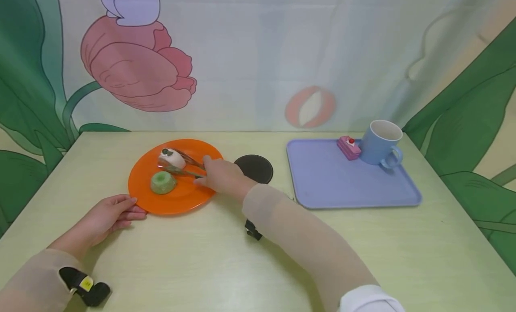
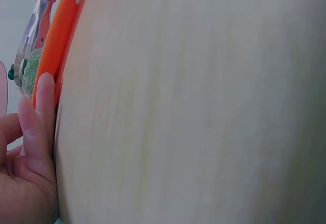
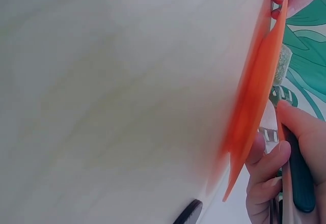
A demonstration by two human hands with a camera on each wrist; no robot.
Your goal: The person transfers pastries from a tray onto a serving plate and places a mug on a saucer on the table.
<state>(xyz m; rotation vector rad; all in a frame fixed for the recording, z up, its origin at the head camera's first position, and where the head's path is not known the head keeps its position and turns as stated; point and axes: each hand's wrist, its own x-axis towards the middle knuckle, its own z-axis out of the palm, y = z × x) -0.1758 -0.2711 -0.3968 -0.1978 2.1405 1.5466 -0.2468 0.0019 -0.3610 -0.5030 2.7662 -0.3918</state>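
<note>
In the head view an orange plate (image 1: 177, 207) lies at the table's back left. My left hand (image 1: 110, 218) pinches its near-left rim between thumb and fingers. My right hand (image 1: 225, 175) grips metal tongs (image 1: 187, 172) with dark handle grips, reaching over the plate from the right. The tongs' arms lie on either side of a white, dome-shaped toy dessert (image 1: 174, 159) with a dark green top. Just in front of it on the plate sits a green, pudding-shaped piece (image 1: 163, 182). The right wrist view shows my fingers curled round the tongs (image 3: 300, 178) beside the plate's edge (image 3: 254, 112).
A lilac tray (image 1: 346, 186) stands at the back right, bearing a blue mug (image 1: 375, 144) and a pink cake slice (image 1: 349, 147) with a red top. Between plate and tray lies a black round disc (image 1: 255, 168), partly behind my right wrist. A printed curtain (image 1: 242, 61) hangs behind the table.
</note>
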